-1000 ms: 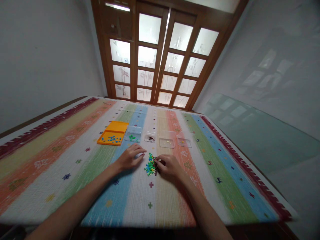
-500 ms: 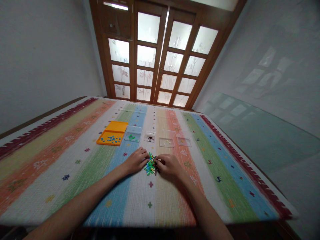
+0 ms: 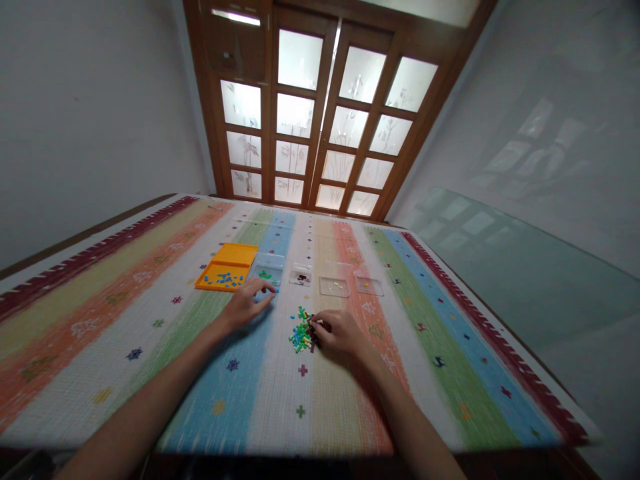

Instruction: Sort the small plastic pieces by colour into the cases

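A small heap of tiny building bricks [image 3: 301, 332], mostly green and blue with some yellow and dark brown, lies on the tablecloth. My left hand [image 3: 245, 305] is raised to the left of the heap, just in front of the orange box and a clear box. Between its thumb and index fingertips a small blue brick [image 3: 277, 291] shows. At the heap's right edge, my right hand [image 3: 340, 333] has its fingers closed beside dark brown bricks. Whatever those fingers pinch is too small and hidden to make out.
Beyond the heap stands a row of boxes: an orange box [image 3: 203, 285] with blue bricks, a clear box [image 3: 283, 263] with green ones, another clear box [image 3: 294, 283] with dark ones, and clear boxes [image 3: 321, 293] [image 3: 381, 293] with a few yellowish pieces. A striped cloth [image 3: 280, 407] covers the table.
My left hand has left the heap and moved left and away from me toward the boxes, carrying a blue brick. My right hand has stayed at the heap's right edge.
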`<state>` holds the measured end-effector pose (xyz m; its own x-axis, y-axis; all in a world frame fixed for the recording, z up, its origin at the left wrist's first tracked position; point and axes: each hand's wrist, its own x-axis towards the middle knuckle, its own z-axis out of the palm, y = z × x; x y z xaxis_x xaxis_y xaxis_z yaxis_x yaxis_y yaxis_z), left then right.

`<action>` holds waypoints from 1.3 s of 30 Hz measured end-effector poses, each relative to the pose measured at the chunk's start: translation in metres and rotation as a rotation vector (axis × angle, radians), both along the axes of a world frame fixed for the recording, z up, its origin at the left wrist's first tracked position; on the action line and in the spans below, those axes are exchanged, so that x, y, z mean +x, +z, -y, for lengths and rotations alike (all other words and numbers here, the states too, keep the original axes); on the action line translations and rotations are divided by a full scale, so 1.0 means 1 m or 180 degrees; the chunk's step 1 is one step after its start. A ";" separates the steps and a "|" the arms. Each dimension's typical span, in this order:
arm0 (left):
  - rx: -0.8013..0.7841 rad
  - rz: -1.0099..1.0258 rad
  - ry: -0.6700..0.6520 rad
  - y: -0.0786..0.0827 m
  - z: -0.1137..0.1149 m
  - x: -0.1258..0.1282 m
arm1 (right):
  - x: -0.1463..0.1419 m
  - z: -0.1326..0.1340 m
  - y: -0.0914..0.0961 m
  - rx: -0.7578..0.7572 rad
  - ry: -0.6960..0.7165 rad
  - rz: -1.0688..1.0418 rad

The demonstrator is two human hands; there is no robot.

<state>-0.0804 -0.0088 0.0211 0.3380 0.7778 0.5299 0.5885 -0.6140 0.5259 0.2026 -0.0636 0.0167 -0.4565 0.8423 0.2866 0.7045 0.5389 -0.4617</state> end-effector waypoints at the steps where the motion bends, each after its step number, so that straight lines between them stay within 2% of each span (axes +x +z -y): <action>1: 0.0063 0.0040 0.0251 0.002 -0.005 -0.011 | 0.000 0.000 0.000 -0.0002 -0.0004 0.0011; 5: 0.0261 0.0001 0.1128 0.005 -0.026 -0.057 | -0.001 0.000 0.000 -0.0031 0.0024 0.0057; 10: -0.0011 -0.0319 0.1637 -0.003 -0.042 -0.099 | -0.001 0.000 0.000 -0.0024 0.0032 0.0098; 17: -0.0371 -0.0638 0.1748 -0.010 -0.046 -0.110 | 0.000 -0.001 -0.001 -0.0038 0.0030 0.0123; 21: 0.0166 -0.0389 0.1816 -0.003 -0.041 -0.101 | 0.000 -0.001 0.000 -0.0038 0.0002 0.0092; 23: 0.0525 -0.0201 0.1654 0.000 -0.035 -0.087 | 0.000 0.000 0.000 -0.0042 0.0011 0.0092; 26: 0.0742 -0.0091 0.0957 0.003 -0.020 -0.054 | 0.000 0.001 0.001 -0.0041 0.0019 0.0091; 30: 0.0411 -0.0184 -0.0120 -0.002 0.002 -0.002 | -0.001 0.001 0.003 -0.0057 0.0000 0.0090; 32: 0.0264 -0.0348 -0.0527 -0.007 0.010 0.018 | -0.001 0.002 0.004 -0.0069 0.0013 0.0098; 35: 0.0106 -0.0618 -0.0798 -0.015 0.018 0.036 | -0.001 0.002 0.005 -0.0039 0.0003 0.0099; 39: 0.0003 -0.0762 -0.0820 -0.023 0.021 0.043 | -0.001 0.001 0.003 -0.0003 -0.0008 0.0118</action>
<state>-0.0375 -0.0300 -0.0021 0.6379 0.6502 0.4127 0.5206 -0.7590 0.3911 0.2015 -0.0644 0.0195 -0.4647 0.8437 0.2685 0.7226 0.5367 -0.4357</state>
